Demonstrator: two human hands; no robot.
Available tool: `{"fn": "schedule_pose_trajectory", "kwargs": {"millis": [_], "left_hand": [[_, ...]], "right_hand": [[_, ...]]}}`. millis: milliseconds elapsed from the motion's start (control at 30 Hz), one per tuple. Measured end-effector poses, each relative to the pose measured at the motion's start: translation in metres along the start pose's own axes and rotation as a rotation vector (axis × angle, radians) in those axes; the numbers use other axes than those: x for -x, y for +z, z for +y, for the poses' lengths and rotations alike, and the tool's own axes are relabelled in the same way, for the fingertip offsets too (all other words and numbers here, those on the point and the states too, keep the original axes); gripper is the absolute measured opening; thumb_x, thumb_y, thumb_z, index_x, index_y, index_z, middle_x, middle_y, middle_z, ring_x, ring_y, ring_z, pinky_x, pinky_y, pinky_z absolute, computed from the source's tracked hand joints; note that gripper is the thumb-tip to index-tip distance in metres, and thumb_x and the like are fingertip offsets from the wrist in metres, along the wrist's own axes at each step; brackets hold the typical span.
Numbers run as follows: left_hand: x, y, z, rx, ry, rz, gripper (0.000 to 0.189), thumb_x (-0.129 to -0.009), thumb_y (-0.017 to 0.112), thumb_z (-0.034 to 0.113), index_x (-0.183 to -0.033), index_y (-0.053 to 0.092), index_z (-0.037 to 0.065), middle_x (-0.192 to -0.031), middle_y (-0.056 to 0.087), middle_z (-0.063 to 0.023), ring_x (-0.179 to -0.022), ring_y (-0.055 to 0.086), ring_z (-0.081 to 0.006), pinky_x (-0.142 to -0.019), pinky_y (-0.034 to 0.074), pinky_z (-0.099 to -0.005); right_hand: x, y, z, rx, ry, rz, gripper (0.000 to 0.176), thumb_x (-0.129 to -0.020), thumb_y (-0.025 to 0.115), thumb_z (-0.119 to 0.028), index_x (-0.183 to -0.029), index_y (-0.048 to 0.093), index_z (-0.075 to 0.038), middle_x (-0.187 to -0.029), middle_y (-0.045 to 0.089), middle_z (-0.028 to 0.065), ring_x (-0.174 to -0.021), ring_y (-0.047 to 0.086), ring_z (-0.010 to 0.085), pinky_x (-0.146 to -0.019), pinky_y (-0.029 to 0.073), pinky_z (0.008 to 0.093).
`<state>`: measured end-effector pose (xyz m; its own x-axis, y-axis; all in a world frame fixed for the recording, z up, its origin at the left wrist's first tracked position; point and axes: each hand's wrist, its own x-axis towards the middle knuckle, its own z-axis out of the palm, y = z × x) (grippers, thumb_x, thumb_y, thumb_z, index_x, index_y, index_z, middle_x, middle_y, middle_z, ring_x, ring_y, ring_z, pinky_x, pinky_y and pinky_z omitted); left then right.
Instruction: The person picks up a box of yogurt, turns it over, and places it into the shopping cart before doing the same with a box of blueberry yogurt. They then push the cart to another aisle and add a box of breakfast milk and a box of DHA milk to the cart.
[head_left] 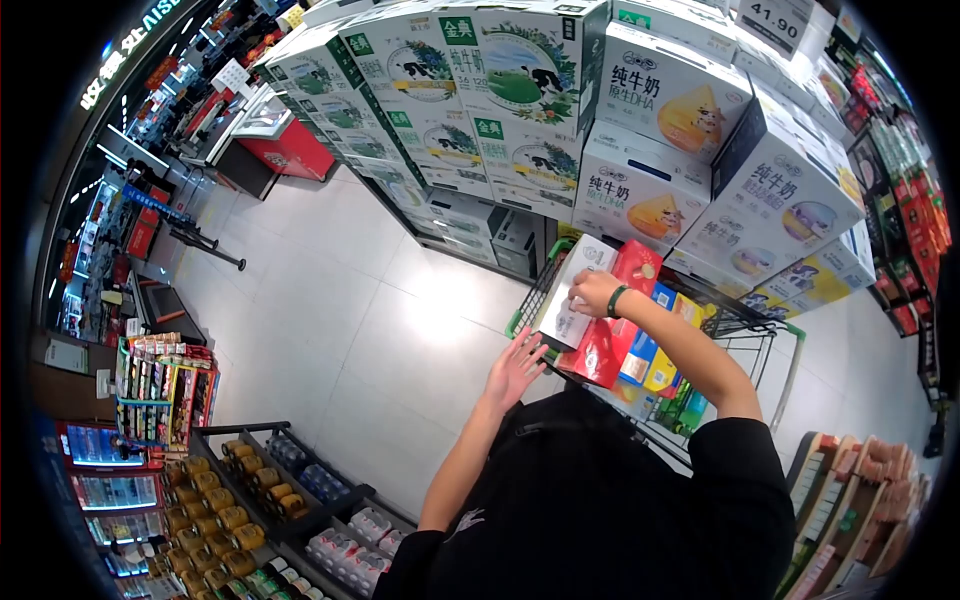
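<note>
A white carton [574, 325] with dark print lies at one end of a wire shopping cart [513, 322] with green trim. My right hand [594, 292], with a dark band at the wrist, has its fingers curled onto the carton's top; the fingertips are partly hidden. My left hand [515, 370] is beside the carton's near end, fingers spread and holding nothing. Against the carton lies a red box [597, 356]. Further along the cart are a blue box [641, 352], a yellow pack [664, 372] and green items [684, 411].
Stacked milk cartons [520, 75] rise just beyond the cart, with more milk boxes [660, 95] to the right. Pale floor tiles [370, 300] stretch to the left. Drink racks [300, 500] stand at lower left, and a curved shelf [845, 510] at lower right.
</note>
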<state>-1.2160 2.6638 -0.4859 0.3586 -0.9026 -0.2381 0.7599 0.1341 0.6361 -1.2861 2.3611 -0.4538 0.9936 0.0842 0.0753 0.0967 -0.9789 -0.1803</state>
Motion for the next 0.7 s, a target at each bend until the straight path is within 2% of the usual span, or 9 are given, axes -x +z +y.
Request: {"fn": "schedule_pose_trajectory", "kwargs": {"millis": [67, 100, 167, 300, 400, 500, 567, 667, 700], "left_hand": [[-0.002, 0.007, 0.0, -0.147, -0.012, 0.047, 0.058, -0.106, 0.046, 0.041, -0.157, 0.035, 0.015, -0.158, 0.041, -0.0077, -0.144, 0.041, -0.0263, -0.117, 0.032, -0.0471], [-0.003, 0.011, 0.001, -0.153, -0.029, 0.036, 0.058, -0.106, 0.046, 0.041, -0.157, 0.035, 0.015, -0.158, 0.041, -0.0077, -0.144, 0.041, -0.0263, -0.117, 0.032, -0.0471], [-0.007, 0.017, 0.0, -0.368, 0.013, 0.039, 0.057, -0.106, 0.048, 0.039, -0.155, 0.037, 0.012, -0.156, 0.044, -0.0082, -0.142, 0.044, -0.026, -0.115, 0.034, -0.0467], [-0.026, 0.036, 0.002, -0.707, 0.06, 0.045, 0.05, -0.105, 0.054, 0.033, -0.147, 0.05, 0.007, -0.148, 0.054, -0.0079, -0.137, 0.05, -0.0207, -0.11, 0.039, -0.0382], [-0.054, 0.048, 0.001, -0.944, 0.206, -0.051, 0.049, -0.1, 0.064, 0.028, -0.142, 0.055, 0.005, -0.143, 0.056, -0.0114, -0.132, 0.053, -0.022, -0.109, 0.041, -0.0366], [-0.078, 0.077, -0.001, -1.358, 0.404, -0.036, 0.056, -0.091, 0.074, 0.034, -0.137, 0.058, 0.005, -0.14, 0.055, -0.0175, -0.132, 0.052, -0.0298, -0.11, 0.04, -0.042], [-0.103, 0.071, -0.01, -1.624, 0.429, 0.007, 0.082, -0.082, 0.08, 0.046, -0.147, 0.046, 0.007, -0.151, 0.038, -0.0274, -0.145, 0.03, -0.044, -0.116, 0.029, -0.0544], [-0.135, 0.062, -0.011, -1.804, 0.473, 0.212, 0.103, -0.076, 0.083, 0.052, -0.155, 0.033, 0.01, -0.155, 0.031, -0.0323, -0.143, 0.023, -0.0542, -0.119, 0.024, -0.0567], [-0.14, 0.067, -0.006, -1.822, 0.454, 0.217, 0.107, -0.075, 0.084, 0.052, -0.156, 0.029, 0.009, -0.155, 0.031, -0.032, -0.145, 0.024, -0.0514, -0.119, 0.024, -0.0558]], "right_hand": [[0.019, -0.007, -0.001, -0.189, -0.001, 0.286, 0.025, -0.08, 0.073, -0.02, -0.103, 0.072, -0.009, -0.11, 0.066, 0.0118, -0.108, 0.062, 0.0337, -0.094, 0.051, 0.0439], [0.03, -0.012, 0.0, -0.189, 0.02, 0.291, 0.025, -0.08, 0.073, -0.02, -0.103, 0.072, -0.009, -0.11, 0.066, 0.0118, -0.108, 0.062, 0.0337, -0.094, 0.051, 0.0439], [0.058, -0.023, 0.009, -0.204, 0.105, 0.617, 0.023, -0.08, 0.074, -0.017, -0.102, 0.07, -0.008, -0.11, 0.066, 0.0115, -0.107, 0.062, 0.0334, -0.095, 0.051, 0.0437], [0.152, -0.048, 0.036, -0.295, 0.476, 0.73, 0.018, -0.085, 0.072, -0.013, -0.1, 0.069, -0.004, -0.109, 0.066, 0.0126, -0.109, 0.061, 0.0343, -0.094, 0.05, 0.0416], [0.249, -0.04, 0.073, -0.076, 0.738, 0.932, 0.017, -0.085, 0.071, -0.012, -0.099, 0.069, -0.004, -0.11, 0.067, 0.0137, -0.103, 0.063, 0.0355, -0.092, 0.05, 0.0426], [0.365, -0.011, 0.101, 0.089, 1.136, 1.004, 0.018, -0.085, 0.071, -0.014, -0.102, 0.071, -0.007, -0.111, 0.067, 0.0169, -0.103, 0.064, 0.0374, -0.093, 0.051, 0.0433], [0.44, 0.022, 0.108, 0.043, 1.582, 0.899, 0.033, -0.085, 0.074, -0.027, -0.112, 0.071, -0.008, -0.116, 0.068, 0.0206, -0.114, 0.062, 0.0391, -0.099, 0.049, 0.0439], [0.53, 0.068, 0.1, -0.135, 1.893, 0.779, 0.05, -0.081, 0.077, -0.036, -0.123, 0.068, -0.01, -0.125, 0.065, 0.024, -0.12, 0.06, 0.0396, -0.103, 0.048, 0.0432], [0.552, 0.086, 0.092, -0.142, 2.01, 0.714, 0.059, -0.081, 0.076, -0.039, -0.131, 0.062, -0.011, -0.129, 0.063, 0.0237, -0.12, 0.06, 0.0389, -0.104, 0.048, 0.044]]}}
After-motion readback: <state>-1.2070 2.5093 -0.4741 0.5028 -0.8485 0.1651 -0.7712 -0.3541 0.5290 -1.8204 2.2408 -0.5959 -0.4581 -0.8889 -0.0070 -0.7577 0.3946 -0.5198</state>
